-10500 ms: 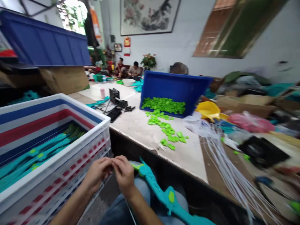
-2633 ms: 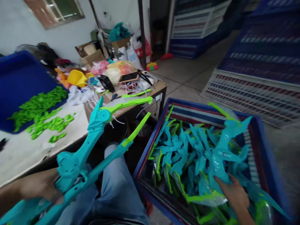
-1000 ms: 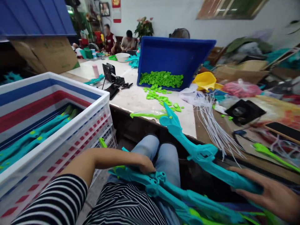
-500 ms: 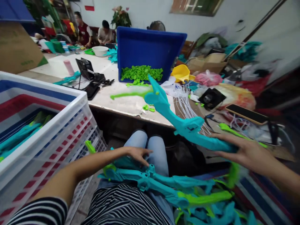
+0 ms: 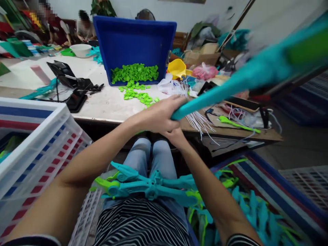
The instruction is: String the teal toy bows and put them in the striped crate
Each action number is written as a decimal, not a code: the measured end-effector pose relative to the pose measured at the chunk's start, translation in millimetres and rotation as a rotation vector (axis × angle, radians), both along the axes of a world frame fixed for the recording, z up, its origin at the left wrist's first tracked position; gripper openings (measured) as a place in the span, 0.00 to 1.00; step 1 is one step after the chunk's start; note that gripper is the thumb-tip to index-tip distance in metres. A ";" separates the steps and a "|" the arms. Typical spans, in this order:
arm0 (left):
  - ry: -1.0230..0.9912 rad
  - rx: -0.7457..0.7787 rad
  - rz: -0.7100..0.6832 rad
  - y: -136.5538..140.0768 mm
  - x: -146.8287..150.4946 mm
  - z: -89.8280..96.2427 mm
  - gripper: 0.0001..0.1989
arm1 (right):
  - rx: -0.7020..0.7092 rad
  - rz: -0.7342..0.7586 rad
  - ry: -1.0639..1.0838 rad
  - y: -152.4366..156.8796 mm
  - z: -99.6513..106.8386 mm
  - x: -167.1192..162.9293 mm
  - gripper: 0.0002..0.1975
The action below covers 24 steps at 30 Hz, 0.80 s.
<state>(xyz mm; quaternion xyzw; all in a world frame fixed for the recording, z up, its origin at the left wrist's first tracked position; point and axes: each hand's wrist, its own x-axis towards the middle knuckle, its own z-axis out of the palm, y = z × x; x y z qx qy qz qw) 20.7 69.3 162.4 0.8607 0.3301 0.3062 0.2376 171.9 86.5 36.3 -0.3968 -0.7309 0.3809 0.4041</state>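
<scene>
From the left hand (image 5: 162, 112), the long turquoise piece (image 5: 222, 90) slants up rightward.

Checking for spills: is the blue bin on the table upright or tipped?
Tipped: the blue bin opens sideways, and green pieces trail out onto the table.

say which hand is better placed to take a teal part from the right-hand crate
Probably the right hand: its forearm lies nearest the crate of teal parts. The left hand has its forearm opposite, by the white crate; both hands are at the raised teal piece.
</scene>
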 end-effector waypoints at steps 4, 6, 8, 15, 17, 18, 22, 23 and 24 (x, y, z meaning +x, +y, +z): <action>0.466 0.048 0.070 -32.2 7.6 -39.9 0.22 | 0.049 -0.039 -0.352 -67.2 -51.0 19.1 0.13; 0.644 0.057 0.117 -42.4 7.1 -72.5 0.22 | 0.070 0.036 -0.540 -111.6 -68.5 31.6 0.13; 0.769 0.052 0.171 -48.4 6.8 -108.4 0.22 | 0.088 0.046 -0.672 -149.0 -79.2 35.4 0.19; 0.733 0.020 0.321 -67.5 14.7 -199.3 0.21 | 0.049 -0.061 -0.799 -175.8 -93.8 22.3 0.23; 0.714 -0.010 0.358 -71.8 16.1 -211.2 0.22 | 0.032 -0.045 -0.799 -174.5 -94.3 21.7 0.23; 0.707 -0.021 0.387 -72.3 16.4 -215.4 0.23 | 0.025 -0.039 -0.798 -174.5 -94.3 21.4 0.23; 0.668 -0.041 0.471 -64.6 13.2 -225.7 0.27 | 0.009 -0.042 -0.801 -176.4 -94.9 17.4 0.22; 0.655 -0.046 0.471 -61.4 11.1 -227.5 0.29 | 0.004 -0.047 -0.799 -177.1 -95.7 16.2 0.22; 0.643 -0.053 0.460 -58.4 8.1 -229.1 0.31 | -0.001 -0.050 -0.794 -178.2 -96.7 15.4 0.22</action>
